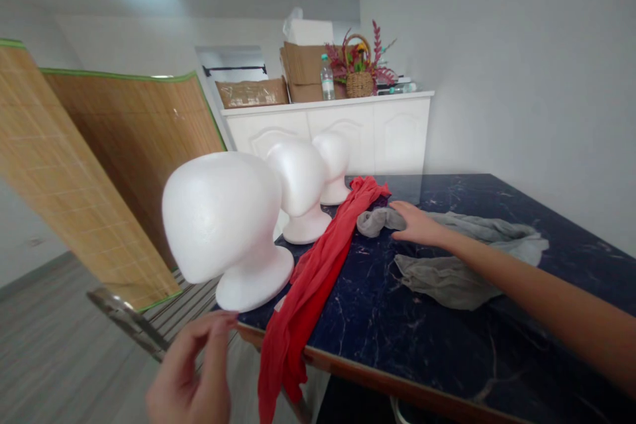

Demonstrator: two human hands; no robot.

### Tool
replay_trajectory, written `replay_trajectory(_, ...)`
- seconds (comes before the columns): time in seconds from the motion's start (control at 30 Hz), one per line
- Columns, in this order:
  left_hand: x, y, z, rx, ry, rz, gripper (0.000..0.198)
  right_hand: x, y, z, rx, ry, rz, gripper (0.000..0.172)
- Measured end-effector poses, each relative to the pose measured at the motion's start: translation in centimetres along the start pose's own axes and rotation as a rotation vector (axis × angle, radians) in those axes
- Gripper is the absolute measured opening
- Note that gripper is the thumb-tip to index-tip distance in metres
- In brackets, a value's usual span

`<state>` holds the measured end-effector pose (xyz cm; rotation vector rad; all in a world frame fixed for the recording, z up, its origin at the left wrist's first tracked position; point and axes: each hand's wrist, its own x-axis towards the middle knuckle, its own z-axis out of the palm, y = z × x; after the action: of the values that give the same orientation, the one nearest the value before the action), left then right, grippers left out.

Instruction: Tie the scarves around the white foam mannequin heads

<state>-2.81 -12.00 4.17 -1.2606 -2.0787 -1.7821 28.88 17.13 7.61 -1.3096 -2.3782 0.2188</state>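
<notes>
Three white foam mannequin heads stand in a row along the table's left side: a near one (223, 212), a middle one (301, 182) and a far one (332, 156). Beside them a long red scarf (318, 258) lies lengthwise, its near end hanging over the front edge. A grey scarf (452, 281) lies in a loose loop to the right. My right hand (417, 225) is curled around the bunched end of this grey scarf. Low at the left, off the table corner, my left hand (191, 371) has thumb and forefinger pinched together, with nothing visible between them.
The dark blue marble-patterned table (368, 338) has a wooden front edge. Behind it, a white cabinet (397, 132) carries cardboard boxes (308, 69), a water bottle (327, 78) and a flower basket (360, 84). A slatted metal rack (183, 311) and a bamboo screen (84, 192) stand left.
</notes>
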Motion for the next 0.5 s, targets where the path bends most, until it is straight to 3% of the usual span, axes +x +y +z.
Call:
replay_trajectory(0.1,-3.5,3.8,3.4,-0.214,-0.223,0.084,0.019,3.2,-1.5,1.9,-0.063,-0.074,0.071,0.075)
replay_trajectory(0.17,-5.2,5.7,5.4,-0.313,-0.337,0.124,0.015,4.6,-2.3,2.5,-0.056,-0.107,0.113,0.053)
replay_trajectory(0.27,-7.5,6.8,7.5,-0.397,-0.499,0.225,0.012,5.0,-2.8,1.9,0.002,-0.116,0.151,0.024)
replay_trajectory(0.33,-8.6,6.8,8.3,-0.425,-0.575,0.255,0.013,4.5,-3.1,0.5,0.106,-0.080,0.157,0.016)
replay_trajectory(0.4,-8.9,6.8,8.9,-0.440,-0.595,0.218,0.012,3.4,-3.6,-1.8,0.254,-0.025,0.141,0.018)
replay_trajectory(0.5,-7.6,7.3,10.1,-0.487,-0.642,0.098,0.040,1.0,-5.8,-6.4,0.505,0.069,0.114,0.034)
